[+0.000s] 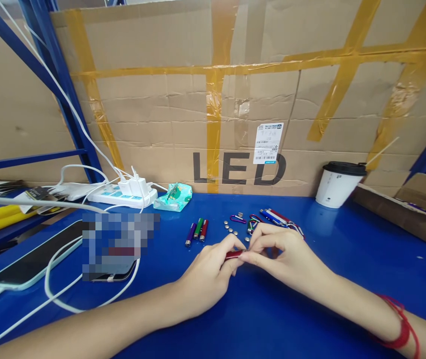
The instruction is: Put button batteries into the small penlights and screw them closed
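Red mini flashlight [234, 255] sits low over the blue table [347, 259], pinched at its left end by the left hand [207, 276] and at its right end by the right hand [280, 254]. Three more mini flashlights [197, 231] and button cells [231, 228] lie just beyond.

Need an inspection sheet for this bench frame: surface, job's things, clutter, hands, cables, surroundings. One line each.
Surface: blue tabletop, cardboard box at right edge.
Job's things: small red tube pinched between both hands; three tubes (purple, green, red) lying side by side; button cells scattered; carabiner clips; more tubes behind.
Clutter: lidded paper cup, tissue pack, phone.
Hands: left hand and right hand both shut on the red tube; red cord on right wrist.
Cables: white cables to phone; power strip with chargers.
Surroundings: taped cardboard wall marked LED, blue rack frame.
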### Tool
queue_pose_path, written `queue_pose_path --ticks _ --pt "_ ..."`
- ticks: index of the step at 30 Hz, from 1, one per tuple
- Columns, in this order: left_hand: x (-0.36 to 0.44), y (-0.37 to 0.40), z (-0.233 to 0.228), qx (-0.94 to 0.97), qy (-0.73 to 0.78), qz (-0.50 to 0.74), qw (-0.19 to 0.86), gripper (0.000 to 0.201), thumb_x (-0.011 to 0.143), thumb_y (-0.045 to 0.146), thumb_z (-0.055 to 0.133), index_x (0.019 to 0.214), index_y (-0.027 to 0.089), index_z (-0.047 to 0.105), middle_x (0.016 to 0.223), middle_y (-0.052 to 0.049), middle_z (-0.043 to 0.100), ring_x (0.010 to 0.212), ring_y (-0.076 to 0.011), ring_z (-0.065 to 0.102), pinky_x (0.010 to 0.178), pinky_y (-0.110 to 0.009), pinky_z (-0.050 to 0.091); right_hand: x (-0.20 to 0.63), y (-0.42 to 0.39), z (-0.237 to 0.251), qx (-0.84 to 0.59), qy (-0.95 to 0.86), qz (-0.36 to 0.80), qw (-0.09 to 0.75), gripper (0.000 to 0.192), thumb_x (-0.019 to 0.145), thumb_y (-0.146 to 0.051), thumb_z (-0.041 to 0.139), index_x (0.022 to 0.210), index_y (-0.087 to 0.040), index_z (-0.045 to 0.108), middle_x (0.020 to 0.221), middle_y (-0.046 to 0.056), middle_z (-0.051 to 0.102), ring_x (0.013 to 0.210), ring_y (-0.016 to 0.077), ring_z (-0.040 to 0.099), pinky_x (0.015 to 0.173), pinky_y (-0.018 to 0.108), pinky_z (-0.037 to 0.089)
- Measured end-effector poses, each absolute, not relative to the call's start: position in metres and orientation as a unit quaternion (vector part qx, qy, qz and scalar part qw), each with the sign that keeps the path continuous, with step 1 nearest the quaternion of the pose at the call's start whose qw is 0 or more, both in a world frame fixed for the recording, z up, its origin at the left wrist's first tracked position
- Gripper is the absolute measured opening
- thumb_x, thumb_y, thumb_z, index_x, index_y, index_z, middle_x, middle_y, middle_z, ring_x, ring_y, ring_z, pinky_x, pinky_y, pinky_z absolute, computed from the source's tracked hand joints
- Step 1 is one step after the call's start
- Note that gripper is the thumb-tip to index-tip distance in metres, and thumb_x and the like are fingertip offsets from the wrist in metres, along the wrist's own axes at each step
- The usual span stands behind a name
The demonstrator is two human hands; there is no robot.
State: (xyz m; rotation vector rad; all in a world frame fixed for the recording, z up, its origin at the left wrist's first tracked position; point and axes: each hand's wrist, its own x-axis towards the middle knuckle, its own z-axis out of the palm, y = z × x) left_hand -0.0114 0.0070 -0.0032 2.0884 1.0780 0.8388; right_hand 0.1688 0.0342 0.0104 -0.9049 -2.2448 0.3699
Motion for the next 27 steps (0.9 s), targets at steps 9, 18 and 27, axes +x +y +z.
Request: queue_pose_path --ticks 9,18,27 --pt "-0.01 0.01 -0.001 0.75 0.414 0.369 0.361 0.008 0.088 0.017 0.041 0.087 0.018 0.048 0.061 0.006 0.045 0.059 -0.0108 0.045 0.057 -0.021 0.032 0.179 0.042 0.012 -0.255 -0.867 -0.028 0.426 0.012 0.076 -0.033 0.067 0.079 -0.022 0.069 0.076 0.0 0.065 0.055 0.0074 0.056 0.048 0.019 0.041" --pt "-0.01 0.011 -0.004 0.764 0.402 0.349 0.364 0.009 0.088 0.015 0.04 0.089 0.018 0.049 0.062 0.005 0.046 0.059 -0.0106 0.044 0.057 -0.021 0.033 0.181 0.043 0.013 -0.224 -0.882 -0.019 0.414 0.008 0.078 -0.026 0.065 0.073 -0.023 0.071 0.074 -0.001 0.065 0.06 0.008 0.06 0.06 0.019 0.047" --pt "-0.012 0.008 -0.004 0.778 0.395 0.315 0.373 0.007 0.088 0.015 0.041 0.084 0.018 0.044 0.065 0.005 0.048 0.062 -0.0104 0.046 0.059 -0.02 0.033 0.18 0.042 0.011 -0.243 -0.89 0.029 0.384 0.009 0.077 -0.024 0.066 0.069 -0.022 0.069 0.072 -0.001 0.065 0.062 0.0087 0.06 0.058 0.018 0.045"
